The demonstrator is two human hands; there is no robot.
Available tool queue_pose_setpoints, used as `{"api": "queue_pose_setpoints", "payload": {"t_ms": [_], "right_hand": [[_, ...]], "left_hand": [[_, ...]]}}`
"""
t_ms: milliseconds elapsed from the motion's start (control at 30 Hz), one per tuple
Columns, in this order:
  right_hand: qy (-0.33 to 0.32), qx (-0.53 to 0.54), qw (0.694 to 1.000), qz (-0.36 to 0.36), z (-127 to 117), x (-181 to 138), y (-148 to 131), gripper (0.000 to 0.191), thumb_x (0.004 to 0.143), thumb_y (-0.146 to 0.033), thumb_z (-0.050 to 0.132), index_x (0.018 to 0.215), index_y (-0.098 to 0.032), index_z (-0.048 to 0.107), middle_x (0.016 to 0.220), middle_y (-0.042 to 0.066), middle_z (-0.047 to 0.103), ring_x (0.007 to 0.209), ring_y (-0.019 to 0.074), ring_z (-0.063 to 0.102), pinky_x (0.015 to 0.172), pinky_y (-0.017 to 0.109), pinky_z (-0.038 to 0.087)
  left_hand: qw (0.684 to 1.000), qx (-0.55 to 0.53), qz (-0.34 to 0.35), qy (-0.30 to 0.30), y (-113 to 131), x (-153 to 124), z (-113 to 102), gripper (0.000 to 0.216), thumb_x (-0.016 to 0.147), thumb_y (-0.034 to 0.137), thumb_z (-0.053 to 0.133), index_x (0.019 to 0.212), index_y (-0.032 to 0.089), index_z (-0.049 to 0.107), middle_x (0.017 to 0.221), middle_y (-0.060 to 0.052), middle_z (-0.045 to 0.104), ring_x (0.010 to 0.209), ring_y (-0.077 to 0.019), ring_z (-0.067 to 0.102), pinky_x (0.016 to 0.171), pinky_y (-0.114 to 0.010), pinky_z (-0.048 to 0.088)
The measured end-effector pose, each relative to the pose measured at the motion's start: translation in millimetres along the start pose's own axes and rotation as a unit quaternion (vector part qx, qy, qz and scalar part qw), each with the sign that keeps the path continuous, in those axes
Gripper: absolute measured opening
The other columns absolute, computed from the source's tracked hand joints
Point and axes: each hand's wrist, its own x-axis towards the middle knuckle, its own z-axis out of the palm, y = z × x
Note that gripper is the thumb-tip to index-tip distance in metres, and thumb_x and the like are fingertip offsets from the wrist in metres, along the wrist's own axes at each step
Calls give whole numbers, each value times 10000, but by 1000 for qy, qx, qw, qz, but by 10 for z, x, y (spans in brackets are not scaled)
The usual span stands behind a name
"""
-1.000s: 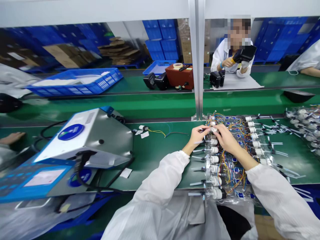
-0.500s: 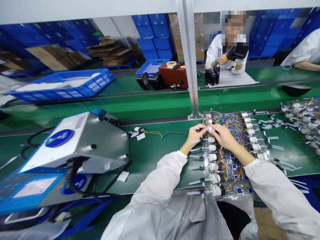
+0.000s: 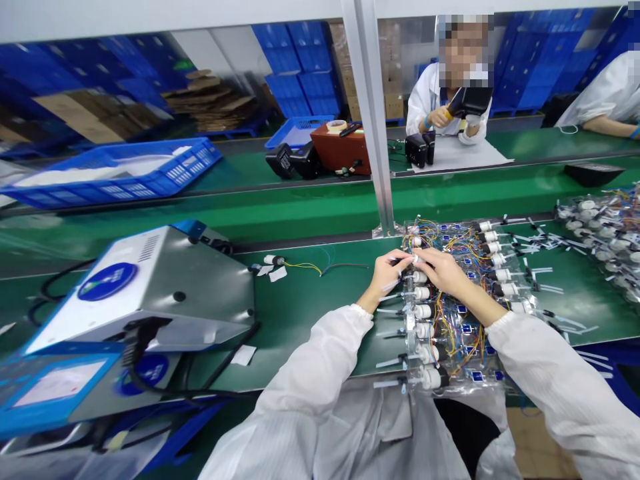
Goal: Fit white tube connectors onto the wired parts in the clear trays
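Note:
My left hand (image 3: 386, 279) is closed in a pinch, with a small dark fitting (image 3: 396, 259) showing between its fingers. Right beside it, my right hand (image 3: 444, 272) grips a small white cylinder (image 3: 415, 259) from the other side, and the fingertips of both hands nearly meet there. Fingers cover most of the held part. Below the hands runs a column of similar white-and-black cylinders (image 3: 424, 311), each with a pale thin tube on its left end. Coloured wires (image 3: 443, 327) lead from them to small blue boards (image 3: 465, 329) on clear plastic.
One loose cylinder with wires (image 3: 273, 260) lies on the green bench (image 3: 300, 320) near paper scraps (image 3: 277, 273). A metal-cased machine (image 3: 200, 293) stands at left. More parts are heaped at right (image 3: 595, 227). A post (image 3: 373, 120) rises ahead; beyond it, a person (image 3: 425, 100) holds a black device.
The view has shifted slightly, moving the scene a little left. Both hands stay together at the same cylinder, with only slight finger movement.

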Motion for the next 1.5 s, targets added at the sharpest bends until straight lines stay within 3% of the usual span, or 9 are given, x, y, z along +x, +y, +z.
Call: {"api": "queue_pose_setpoints", "payload": {"t_ms": [333,500,633,800,1167,1267,1400,1500], "right_hand": [[-18,5,1000,-16,26,-10,52,344,1051,-274,524,1352,-202,673,1283,137,729,1212,268,675,1074,477,545],[-21,11,1000,-13,15,-10,58,347,1054,-304,531,1358,-215,672,1273,125,733,1199,262,678,1067,459,547],[-30,14,999,-15,-2,0,50,349,1054,-326,535,1360,-230,671,1266,116,734,1177,259,684,1049,447,554],[-34,16,999,-17,-3,-3,54,358,1057,-336,529,1371,-230,666,1259,109,737,1161,254,689,1039,437,558],[-45,19,999,-9,0,-20,90,345,1035,-307,566,1342,-223,699,1256,119,747,1170,268,690,1041,452,549],[-43,16,999,0,-3,2,120,345,1040,-313,555,1345,-235,695,1275,110,741,1181,264,678,1044,463,539],[-38,-56,998,8,-77,49,-8,330,1026,-340,586,1315,-231,703,1225,104,755,1150,275,644,1036,497,511],[-41,-158,987,6,-281,105,-258,332,996,-369,637,1281,-218,714,1227,115,744,1198,309,584,1057,535,458]], "left_hand": [[996,65,53,-23,114,6,-71,124,835,310,814,848,188,822,862,-70,778,813,-177,712,800,-318,552],[986,102,101,-79,156,41,-172,112,868,293,791,928,212,840,928,-83,786,856,-182,723,830,-330,567],[986,101,117,-56,190,31,-194,135,875,288,789,980,221,840,977,-88,786,907,-187,729,868,-338,574],[988,111,101,-31,249,2,-145,139,859,291,807,958,199,837,911,-82,792,826,-179,730,791,-314,574],[986,96,120,-64,179,-15,-131,93,884,274,768,886,204,829,887,-83,792,826,-187,731,806,-340,576],[988,99,110,-46,181,-24,-89,117,885,305,766,886,207,830,880,-82,787,821,-193,727,803,-346,571],[989,105,104,17,166,-32,-17,140,871,337,783,904,207,823,873,-68,769,816,-188,701,808,-340,550],[980,153,125,-12,136,-40,-18,133,877,334,775,936,224,820,875,-58,748,856,-194,672,833,-346,530]]}}
